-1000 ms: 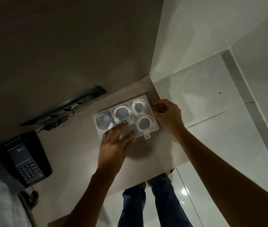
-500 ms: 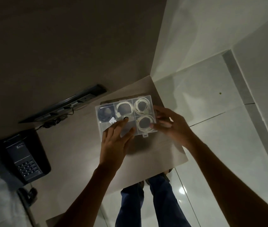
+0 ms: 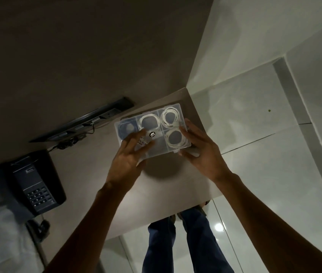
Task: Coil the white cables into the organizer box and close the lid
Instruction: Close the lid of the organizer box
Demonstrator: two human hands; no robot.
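Both hands sit on the organizer box (image 3: 152,131), which lies flat near the far right corner of the bench (image 3: 101,174). Going left to right: a dark desk telephone (image 3: 36,184) rests at the bench's left side, well apart from the work, and a black power strip (image 3: 85,120) runs along the wall behind it. My left hand (image 3: 130,154) lies spread on the clear lid (image 3: 156,144), fingers pressing down beside the round black sticker (image 3: 152,134) and a barcode label (image 3: 142,142); I judge this pins the lid flat so it can latch. White cables (image 3: 171,118) lie coiled in separate compartments, visible through the plastic: one in the middle far cell, one in the right far cell, one in the right near cell. The left far cell holds something dark I cannot identify. My right hand (image 3: 199,148) cups the box's right end, fingers open along the edge and thumb near the front latch tab (image 3: 175,152), steadying it against sliding. Whether the latch is snapped, I cannot tell.
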